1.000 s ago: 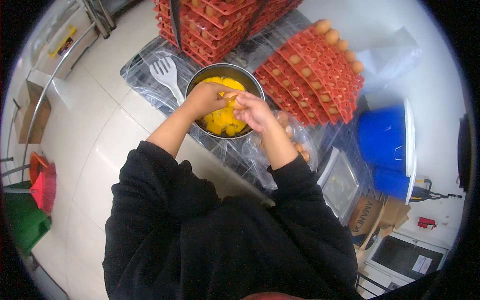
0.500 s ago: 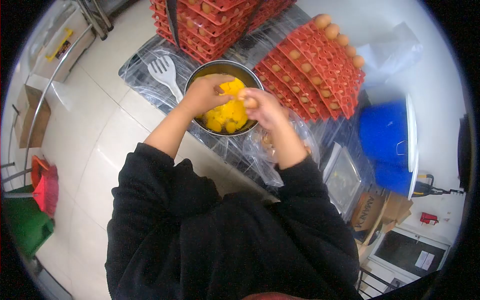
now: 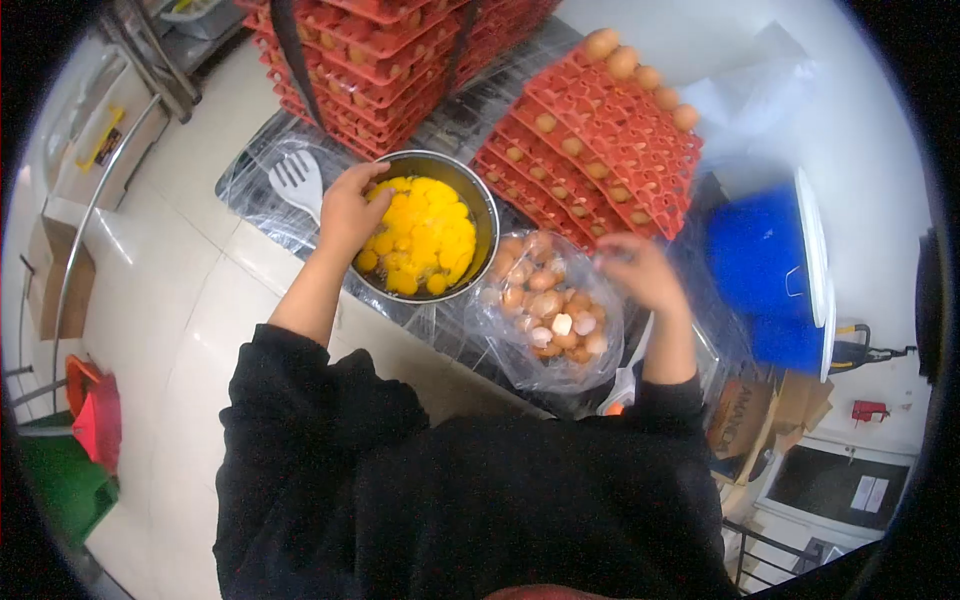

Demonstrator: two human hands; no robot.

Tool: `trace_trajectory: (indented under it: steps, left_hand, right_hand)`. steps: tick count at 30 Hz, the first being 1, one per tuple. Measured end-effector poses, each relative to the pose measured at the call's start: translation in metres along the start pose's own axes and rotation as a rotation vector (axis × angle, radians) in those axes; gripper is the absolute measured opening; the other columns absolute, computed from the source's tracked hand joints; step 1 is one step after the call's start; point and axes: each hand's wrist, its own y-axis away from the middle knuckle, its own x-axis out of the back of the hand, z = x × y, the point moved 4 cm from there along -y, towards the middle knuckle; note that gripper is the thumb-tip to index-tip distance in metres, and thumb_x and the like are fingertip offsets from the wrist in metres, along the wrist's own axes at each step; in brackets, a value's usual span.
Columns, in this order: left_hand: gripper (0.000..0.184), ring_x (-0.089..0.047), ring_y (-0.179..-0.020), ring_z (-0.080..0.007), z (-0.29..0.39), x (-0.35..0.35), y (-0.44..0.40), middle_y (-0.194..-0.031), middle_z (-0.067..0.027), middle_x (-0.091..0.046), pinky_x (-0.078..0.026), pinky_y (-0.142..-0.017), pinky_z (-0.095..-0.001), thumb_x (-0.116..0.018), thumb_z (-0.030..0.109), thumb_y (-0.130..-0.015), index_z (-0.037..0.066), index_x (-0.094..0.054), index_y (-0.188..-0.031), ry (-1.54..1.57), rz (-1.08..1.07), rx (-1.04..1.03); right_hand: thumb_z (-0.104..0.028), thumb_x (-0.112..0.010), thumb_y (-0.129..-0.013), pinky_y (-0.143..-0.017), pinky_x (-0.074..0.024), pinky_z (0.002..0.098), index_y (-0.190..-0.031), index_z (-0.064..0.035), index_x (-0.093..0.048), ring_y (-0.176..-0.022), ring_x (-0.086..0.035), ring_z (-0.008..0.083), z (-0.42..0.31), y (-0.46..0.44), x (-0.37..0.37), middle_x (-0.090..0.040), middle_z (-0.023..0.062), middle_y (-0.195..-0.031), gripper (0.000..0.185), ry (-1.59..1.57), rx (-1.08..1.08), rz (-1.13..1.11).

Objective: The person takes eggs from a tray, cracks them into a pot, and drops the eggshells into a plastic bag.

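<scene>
A round metal pot (image 3: 484, 215) with a dark rim holds many yellow egg yolks (image 3: 425, 235). My left hand (image 3: 350, 212) is at the pot's left rim, thumb and fingers apart, nothing visible in it. Just right of the pot, a clear plastic bag (image 3: 560, 375) is filled with cracked brown eggshells (image 3: 548, 303). My right hand (image 3: 645, 272), slightly blurred, hovers beside the bag with fingers parted and no shell showing in it. A white slotted spatula (image 3: 296, 180) lies left of the pot, its handle partly behind my left hand.
Red egg trays (image 3: 370, 90) are stacked high behind the pot. More trays (image 3: 600, 150) lean at the right, with brown eggs (image 3: 622, 63) on top. Blue tubs (image 3: 757, 245) and a cardboard box (image 3: 742, 412) stand farther right. Plastic film covers the table (image 3: 260, 150).
My right hand has moved right, from above the pot to past the shell bag, and the egg it held is no longer seen. My left hand has drawn back to the pot's left rim.
</scene>
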Motion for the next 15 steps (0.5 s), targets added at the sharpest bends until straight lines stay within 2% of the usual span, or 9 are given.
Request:
trace_trajectory:
  steps: [2, 3, 4, 6, 7, 9, 12, 13, 15]
  left_hand:
    - [0.032, -0.06, -0.088, -0.0234, -0.002, -0.007, -0.001, -0.1, -0.0112, -0.062, -0.048, -0.079, -0.0317, -0.066, 0.012, -0.073, 0.006, -0.061, -0.105, -0.022, -0.028, -0.005]
    - [0.032, -0.06, -0.091, -0.0248, -0.001, -0.009, -0.001, -0.101, -0.0116, -0.062, -0.047, -0.081, -0.0325, -0.066, 0.013, -0.073, 0.006, -0.062, -0.104, -0.028, -0.033, 0.009]
    - [0.031, -0.06, -0.094, -0.0263, 0.0, -0.01, -0.001, -0.103, -0.012, -0.062, -0.047, -0.083, -0.0333, -0.065, 0.013, -0.073, 0.006, -0.062, -0.103, -0.034, -0.037, 0.025]
    - [0.031, -0.059, -0.096, -0.0278, 0.004, -0.011, 0.0, -0.103, -0.0125, -0.062, -0.046, -0.085, -0.0348, -0.065, 0.014, -0.073, 0.006, -0.062, -0.103, -0.023, -0.048, 0.014]
    - [0.032, -0.058, -0.096, -0.0283, -0.001, -0.015, 0.0, -0.103, -0.0125, -0.062, -0.045, -0.086, -0.0352, -0.065, 0.014, -0.073, 0.006, -0.062, -0.103, -0.035, -0.048, 0.007]
    - [0.032, -0.057, -0.097, -0.0301, -0.004, -0.014, 0.001, -0.103, -0.0125, -0.061, -0.044, -0.087, -0.0359, -0.065, 0.015, -0.073, 0.006, -0.062, -0.104, -0.038, -0.05, -0.001]
    - [0.033, -0.057, -0.097, -0.03, -0.008, -0.006, 0.004, -0.102, -0.0127, -0.061, -0.044, -0.086, -0.0359, -0.065, 0.016, -0.073, 0.006, -0.062, -0.104, -0.059, -0.021, 0.017]
    - [0.033, -0.057, -0.096, -0.0299, -0.012, -0.003, 0.004, -0.102, -0.0134, -0.061, -0.045, -0.085, -0.0359, -0.065, 0.016, -0.073, 0.006, -0.062, -0.104, -0.024, 0.001, 0.025]
    - [0.032, -0.058, -0.096, -0.0298, -0.015, 0.006, 0.004, -0.102, -0.0138, -0.061, -0.045, -0.084, -0.0359, -0.065, 0.015, -0.073, 0.006, -0.062, -0.104, -0.079, -0.003, 0.036]
  right_hand:
    - [-0.015, -0.066, -0.075, -0.071, -0.0464, 0.0257, -0.092, -0.0011, -0.064, -0.079, -0.059, 0.0109, -0.04, -0.018, 0.035, -0.064, 0.0057, -0.085, 0.022, -0.1, -0.017, 0.187]
    - [-0.018, -0.066, -0.076, -0.07, -0.0461, 0.0255, -0.09, -0.0017, -0.064, -0.077, -0.058, 0.0105, -0.053, -0.036, 0.052, -0.064, 0.0051, -0.085, 0.021, -0.04, 0.169, 0.338]
    - [-0.019, -0.066, -0.076, -0.071, -0.0462, 0.026, -0.09, -0.0016, -0.064, -0.077, -0.058, 0.0113, -0.063, -0.056, 0.066, -0.064, 0.0056, -0.085, 0.023, -0.031, 0.18, 0.469]
    - [-0.026, -0.066, -0.075, -0.078, -0.047, 0.0301, -0.099, 0.0005, -0.062, -0.086, -0.061, 0.0209, -0.083, -0.108, 0.093, -0.065, 0.0128, -0.092, 0.036, 0.173, 0.254, 0.613]
    - [-0.031, -0.062, -0.077, -0.082, -0.046, 0.034, -0.108, -0.003, -0.059, -0.094, -0.06, 0.0263, -0.078, -0.145, 0.102, -0.063, 0.0158, -0.101, 0.042, 0.182, 0.289, 0.623]
    - [-0.034, -0.055, -0.079, -0.086, -0.0445, 0.0369, -0.113, -0.0081, -0.058, -0.1, -0.058, 0.0301, -0.079, -0.196, 0.11, -0.061, 0.0173, -0.107, 0.042, 0.401, 0.218, 0.634]
    - [-0.037, -0.051, -0.079, -0.09, -0.0422, 0.0382, -0.114, -0.0123, -0.058, -0.106, -0.055, 0.0315, -0.033, -0.281, 0.111, -0.059, 0.0178, -0.112, 0.043, 0.358, 0.138, 0.395]
    - [-0.034, -0.055, -0.077, -0.092, -0.0408, 0.0371, -0.115, -0.0128, -0.058, -0.107, -0.054, 0.0306, -0.018, -0.302, 0.116, -0.059, 0.0182, -0.11, 0.043, 0.455, 0.109, 0.348]
    - [-0.031, -0.058, -0.076, -0.092, -0.0413, 0.0376, -0.114, -0.0116, -0.058, -0.105, -0.055, 0.0315, -0.01, -0.309, 0.124, -0.06, 0.0202, -0.107, 0.043, 0.407, 0.087, 0.418]
